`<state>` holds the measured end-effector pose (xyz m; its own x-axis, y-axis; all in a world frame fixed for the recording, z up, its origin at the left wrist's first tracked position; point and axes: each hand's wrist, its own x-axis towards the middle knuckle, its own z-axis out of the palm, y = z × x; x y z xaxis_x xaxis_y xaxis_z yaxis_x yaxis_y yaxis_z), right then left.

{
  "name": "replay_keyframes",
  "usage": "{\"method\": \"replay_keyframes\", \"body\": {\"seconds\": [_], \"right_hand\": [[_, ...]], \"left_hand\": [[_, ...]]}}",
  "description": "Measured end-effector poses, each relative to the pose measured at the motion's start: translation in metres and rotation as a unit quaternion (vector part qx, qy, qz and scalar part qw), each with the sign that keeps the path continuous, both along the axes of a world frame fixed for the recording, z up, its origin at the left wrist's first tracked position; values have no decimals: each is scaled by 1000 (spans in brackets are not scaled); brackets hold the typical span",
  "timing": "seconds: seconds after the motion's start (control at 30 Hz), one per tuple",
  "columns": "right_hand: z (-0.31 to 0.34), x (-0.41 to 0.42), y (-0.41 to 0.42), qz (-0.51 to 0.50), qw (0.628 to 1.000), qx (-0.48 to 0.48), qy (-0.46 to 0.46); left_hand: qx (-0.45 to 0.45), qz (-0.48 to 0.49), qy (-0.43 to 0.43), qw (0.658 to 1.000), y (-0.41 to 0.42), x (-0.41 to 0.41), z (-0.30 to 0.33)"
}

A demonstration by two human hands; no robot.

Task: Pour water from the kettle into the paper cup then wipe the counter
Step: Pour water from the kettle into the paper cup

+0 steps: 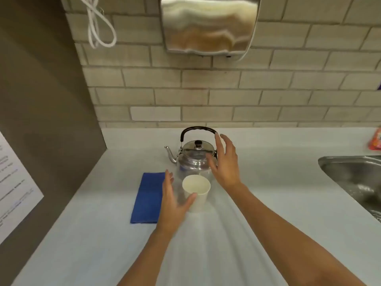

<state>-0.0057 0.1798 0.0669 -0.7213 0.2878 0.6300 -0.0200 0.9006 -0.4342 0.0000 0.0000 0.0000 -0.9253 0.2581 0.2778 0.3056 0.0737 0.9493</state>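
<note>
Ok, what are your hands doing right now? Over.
Left hand open at paper cup. Right hand open, nearing kettle. Nothing in the way.

One head-worn view — the counter (268, 182) is seen from above, near, facing the tiled wall (268, 96).

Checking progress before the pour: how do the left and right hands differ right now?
The left hand sits low beside the paper cup, thumb at its wall; the right hand is raised by the kettle. The left is near the blue cloth; the right's fingertips reach toward the kettle's black handle. Both are open, gripping nothing yet.
</note>
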Motion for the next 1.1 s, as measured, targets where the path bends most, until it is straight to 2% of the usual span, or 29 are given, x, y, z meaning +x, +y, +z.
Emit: {"method": "replay_keyframes", "body": {"seconds": [0.17,0.43,0.57,0.7,0.93,1.1], "right_hand": [[17,-41,18,7,998,17,-54],[59,-105,32,125,979,25,-158],[58,-119,38,161,974,-17,-156],[55,-122,42,174,975,-10,-135],[56,-117,41,167,975,-57,-131],[70,-94,53,143,982,-53,-111]], "left_hand": [[-52,-52,-70,995,14,-3,-12],[-141,-27,-54,988,20,-5,-23],[-141,-21,-53,988,19,-4,-26],[-143,-13,-54,988,19,-3,-27],[-146,-14,-61,987,19,-5,-30],[-143,-9,-61,988,18,-7,-32]]}}
